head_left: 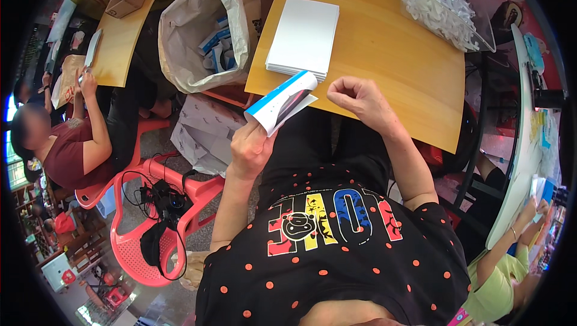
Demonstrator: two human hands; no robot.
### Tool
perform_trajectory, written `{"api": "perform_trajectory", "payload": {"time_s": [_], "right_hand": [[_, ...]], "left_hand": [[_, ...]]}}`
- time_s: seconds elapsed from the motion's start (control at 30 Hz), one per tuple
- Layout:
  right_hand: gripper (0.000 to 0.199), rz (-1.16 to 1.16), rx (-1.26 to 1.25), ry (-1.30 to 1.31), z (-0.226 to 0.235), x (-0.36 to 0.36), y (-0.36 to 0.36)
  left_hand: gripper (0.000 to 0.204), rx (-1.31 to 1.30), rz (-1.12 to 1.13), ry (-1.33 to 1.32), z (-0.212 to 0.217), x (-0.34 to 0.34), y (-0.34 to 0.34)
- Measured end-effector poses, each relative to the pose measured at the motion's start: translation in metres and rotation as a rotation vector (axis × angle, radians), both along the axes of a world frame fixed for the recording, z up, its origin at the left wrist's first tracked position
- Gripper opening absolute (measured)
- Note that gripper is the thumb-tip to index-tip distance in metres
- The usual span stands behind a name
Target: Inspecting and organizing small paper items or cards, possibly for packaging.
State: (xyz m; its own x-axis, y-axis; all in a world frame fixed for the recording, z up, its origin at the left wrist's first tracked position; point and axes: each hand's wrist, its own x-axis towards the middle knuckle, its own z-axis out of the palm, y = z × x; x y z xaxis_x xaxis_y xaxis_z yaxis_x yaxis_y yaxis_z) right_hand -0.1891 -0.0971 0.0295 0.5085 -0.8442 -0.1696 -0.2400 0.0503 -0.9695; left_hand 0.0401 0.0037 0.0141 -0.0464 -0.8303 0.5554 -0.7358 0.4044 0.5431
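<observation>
The left hand (249, 148) is gripping a flat white carton blank with a blue edge (281, 102), thumb and fingers closed around its lower folded end, so that the piece is sticking up and forward over the near edge of the wooden bench (384, 49). The right hand (359, 98) is hovering just beside the blank's upper corner with its fingers curled in toward the thumb, pinching nothing that can be seen and not quite touching the card. The blank is looking thin and light, a sheet of printed card that is bending open along its creases; it is likely to be springy rather than stiff, slightly glossy and so a little slippery, and easy to crease or dent if squeezed across a panel. The safest hold is looking like the folded edges and corners, where the card is doubled. Just beyond it, a neat stack of white flat sheets (303, 34) is lying on the bench, well apart from a clear bag of small white pieces (442, 4) at the far right. A large paper sack (198, 37) is standing open beside the bench on the left.
</observation>
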Motion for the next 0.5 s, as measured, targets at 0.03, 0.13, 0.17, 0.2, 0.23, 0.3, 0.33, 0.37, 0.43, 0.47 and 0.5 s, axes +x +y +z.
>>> {"api": "perform_trajectory", "payload": {"time_s": [0.03, 0.13, 0.17, 0.2, 0.23, 0.3, 0.33, 0.37, 0.43, 0.47, 0.5], "right_hand": [[0.015, 0.006, -0.001, 0.020, -0.001, 0.000, -0.001], [0.016, 0.035, -0.010, 0.038, -0.010, 0.003, -0.008], [0.016, 0.052, -0.009, 0.014, -0.015, 0.004, -0.008], [0.017, 0.070, -0.008, -0.009, -0.018, 0.005, -0.008], [0.017, 0.100, -0.004, 0.000, -0.019, 0.004, -0.010], [0.017, 0.156, 0.011, 0.017, -0.021, 0.003, -0.012], [0.017, 0.176, 0.004, 0.028, -0.021, 0.003, -0.012], [0.017, 0.193, -0.002, 0.040, -0.020, 0.004, -0.011], [0.017, 0.211, -0.038, 0.061, -0.018, 0.005, -0.009], [0.017, 0.210, -0.068, 0.071, -0.017, 0.006, -0.007], [0.018, 0.210, -0.098, 0.081, -0.016, 0.007, -0.005]], "left_hand": [[0.015, 0.000, -0.001, 0.000, 0.000, -0.001, 0.001], [0.015, -0.003, -0.020, 0.018, 0.000, -0.002, 0.000], [0.015, -0.002, -0.026, 0.026, -0.001, -0.002, 0.000], [0.015, -0.006, -0.025, 0.028, 0.000, -0.002, 0.000], [0.015, -0.011, -0.024, 0.031, 0.002, -0.002, -0.002], [0.015, -0.009, -0.026, 0.035, 0.003, -0.002, -0.002], [0.015, -0.007, -0.028, 0.036, 0.003, -0.002, -0.001], [0.015, -0.005, -0.032, 0.038, 0.003, -0.002, -0.001], [0.016, -0.001, -0.029, 0.052, 0.002, -0.002, 0.000], [0.016, 0.001, -0.027, 0.060, 0.001, -0.001, 0.000], [0.016, 0.003, -0.032, 0.060, 0.000, -0.001, 0.000]]}}
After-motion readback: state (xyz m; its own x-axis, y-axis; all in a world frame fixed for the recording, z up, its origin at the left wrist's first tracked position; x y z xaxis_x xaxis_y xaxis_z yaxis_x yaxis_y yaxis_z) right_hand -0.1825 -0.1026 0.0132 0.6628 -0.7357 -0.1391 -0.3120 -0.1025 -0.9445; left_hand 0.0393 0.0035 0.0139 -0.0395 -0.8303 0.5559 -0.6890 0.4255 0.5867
